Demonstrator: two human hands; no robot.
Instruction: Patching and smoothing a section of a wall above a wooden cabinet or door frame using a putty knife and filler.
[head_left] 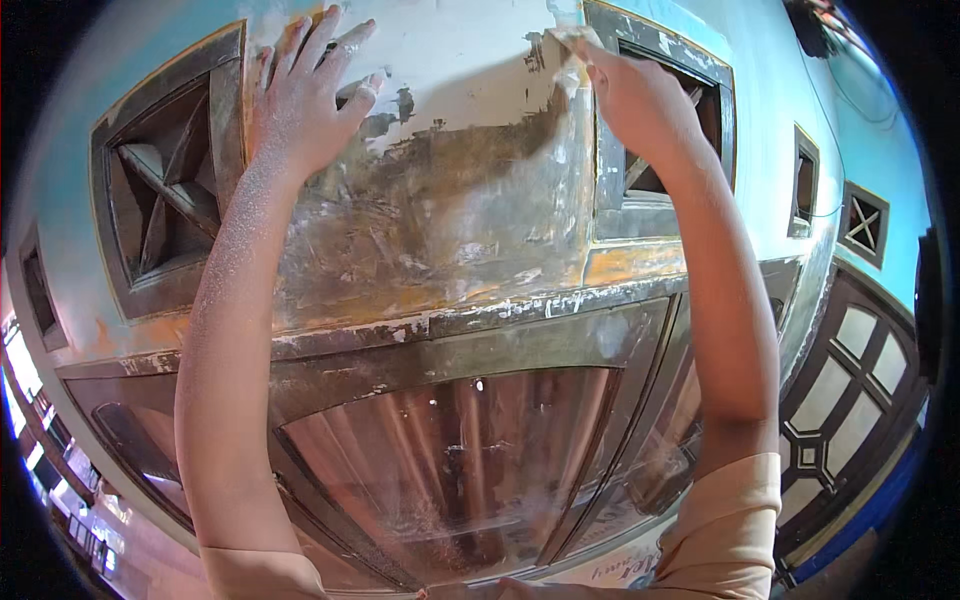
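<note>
As the left hand is being held splayed at the wall, rubbing is apparently being done by the right hand, its grip unclear, even pressure being needed next.

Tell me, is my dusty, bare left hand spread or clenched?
Spread: the left hand has visible gaps between its fingers and thumb.

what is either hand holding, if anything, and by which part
The left hand, spread at the wall, holds nothing visible. Whether the right hand grips anything at its fingertips cannot be told.
</note>
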